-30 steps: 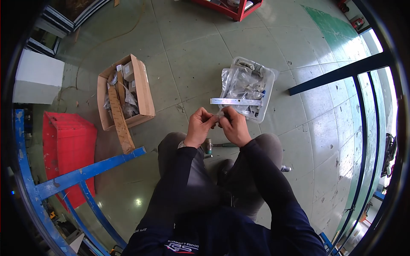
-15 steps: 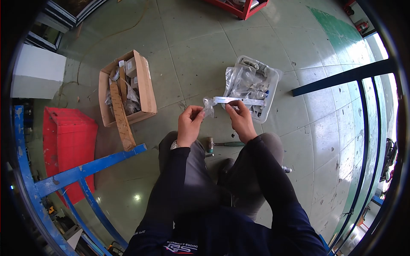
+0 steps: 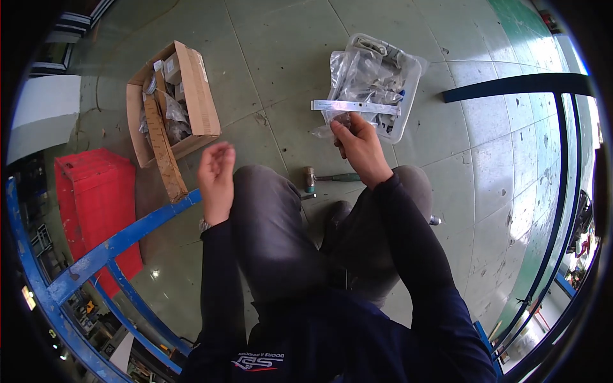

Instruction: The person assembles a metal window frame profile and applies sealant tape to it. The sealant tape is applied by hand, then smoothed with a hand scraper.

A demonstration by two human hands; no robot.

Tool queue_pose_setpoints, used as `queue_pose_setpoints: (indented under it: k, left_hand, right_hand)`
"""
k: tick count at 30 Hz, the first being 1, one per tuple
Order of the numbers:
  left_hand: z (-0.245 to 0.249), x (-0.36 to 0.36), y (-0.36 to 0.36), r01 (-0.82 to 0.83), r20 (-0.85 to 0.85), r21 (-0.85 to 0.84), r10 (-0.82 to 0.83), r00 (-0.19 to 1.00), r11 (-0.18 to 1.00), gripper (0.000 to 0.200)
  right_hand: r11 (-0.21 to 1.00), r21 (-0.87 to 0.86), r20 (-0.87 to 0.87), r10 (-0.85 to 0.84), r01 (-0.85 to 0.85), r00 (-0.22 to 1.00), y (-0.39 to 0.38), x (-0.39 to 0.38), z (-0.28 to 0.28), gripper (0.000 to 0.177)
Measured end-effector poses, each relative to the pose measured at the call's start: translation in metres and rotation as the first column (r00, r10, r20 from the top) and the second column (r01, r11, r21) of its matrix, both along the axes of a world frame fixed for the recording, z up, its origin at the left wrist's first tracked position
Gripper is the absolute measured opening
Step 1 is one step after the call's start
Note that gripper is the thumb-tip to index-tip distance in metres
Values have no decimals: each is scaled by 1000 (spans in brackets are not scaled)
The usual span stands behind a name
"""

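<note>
My right hand (image 3: 363, 148) pinches a small clear plastic bag (image 3: 324, 129) at the near edge of the plastic tray (image 3: 408, 105). Something dark shows through the plastic at the fingertips. Just above those fingers, a flat silvery metal strip (image 3: 329, 105) with small holes spans the tray's near part. Transparent bags (image 3: 373, 73) and small loose parts fill the tray. Off to the left, my left hand (image 3: 217, 179) is raised beside my knee, empty, its fingers loosely curled and apart. The cardboard box (image 3: 203, 96) is the closest thing to it.
A hammer (image 3: 335, 178) lies on the tiled floor between my knees. The box holds small cartons, bags and a long brown strip (image 3: 163, 150) that leans out over its edge. Blue metal frames (image 3: 121, 246) stand on both sides, with a red bin (image 3: 102, 210) at left.
My left hand has let go of the plastic bag and swung left, away from the tray. My right hand now has the bag, just below the metal strip. The view has tilted.
</note>
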State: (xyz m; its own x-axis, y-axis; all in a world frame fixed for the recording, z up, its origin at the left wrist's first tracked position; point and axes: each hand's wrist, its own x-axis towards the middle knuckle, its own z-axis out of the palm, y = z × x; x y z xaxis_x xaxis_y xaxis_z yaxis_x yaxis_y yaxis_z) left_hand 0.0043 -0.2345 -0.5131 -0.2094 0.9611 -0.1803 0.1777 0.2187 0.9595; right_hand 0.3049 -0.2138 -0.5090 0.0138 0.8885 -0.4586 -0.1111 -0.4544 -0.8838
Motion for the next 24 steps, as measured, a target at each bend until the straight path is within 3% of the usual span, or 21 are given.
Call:
queue_pose_setpoints:
  k: [1,3,4,5,6,7,9,14,19,22,24]
  left_hand:
    - [-12,-26,-18,-57,-124,-40,51,991,998,20]
    - [-61,-92,-78,-104,-386,-284,-14,922,953,26]
    - [-99,-123,-131,-98,-402,-455,-106,909,885,30]
    - [-189,-192,-217,56,-223,-646,-258,940,761,32]
    - [-196,-185,-269,134,-183,-797,-447,875,589,32]
    - [-188,-160,-306,167,-116,-873,-528,842,458,32]
    - [-180,-115,-363,130,-51,-913,-427,903,386,32]
    - [-180,-26,-391,11,-26,-889,-75,997,458,33]
    - [-184,17,-377,-92,-13,-844,151,988,529,33]
    - [-188,29,-368,-135,-4,-820,230,973,556,33]
    - [-189,38,-365,-153,4,-811,266,964,564,33]
  right_hand:
    - [999,-19,16,41,-41,999,-1,2,-4,23]
    - [999,-25,34,46,-45,998,-1,2,-6,23]
    - [998,-21,41,62,-61,997,1,0,-6,24]
    - [998,6,72,61,-61,996,3,0,-20,18]
    - [997,-33,67,71,-69,995,5,1,-22,18]
    - [995,-51,76,91,-88,993,8,1,-25,17]
    - [994,-22,84,110,-109,990,12,3,-46,17]
    - [960,-67,291,278,-270,915,23,5,-93,21]
    - [859,-114,572,468,-500,674,35,-15,-124,28]
    - [812,-125,602,519,-570,607,38,-40,-129,31]
    - [779,-63,521,559,-624,645,29,-60,-124,29]
